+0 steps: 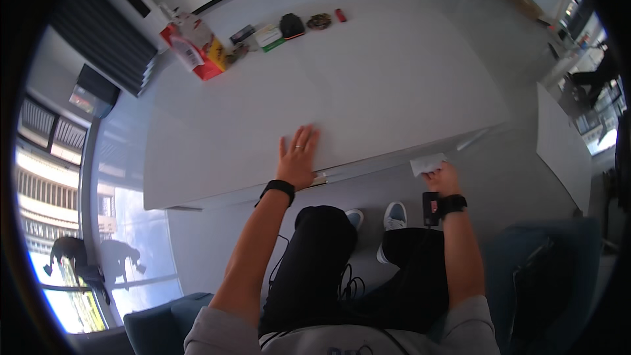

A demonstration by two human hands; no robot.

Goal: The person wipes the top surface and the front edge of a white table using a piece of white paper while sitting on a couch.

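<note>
My left hand (299, 161) lies flat on the white table (381, 85) close to its front edge, fingers spread and holding nothing. A ring shows on one finger. Beyond the table's front edge on the right, my right hand (445, 179) grips a crumpled white sheet (427, 164) that looks like tissue. This sheet is beside the table's front side; whether it touches cannot be made out. Each wrist wears a black band, and a small dark box (430, 209) sits at the right one.
Along the table's far side stand a red and yellow bag (197, 51), a green-and-white box (268, 37), a black rounded case (291, 25), a brownish coil (319, 22) and a small red object (340, 15). My legs are under the front edge. A loose black cable (351, 284) hangs between them.
</note>
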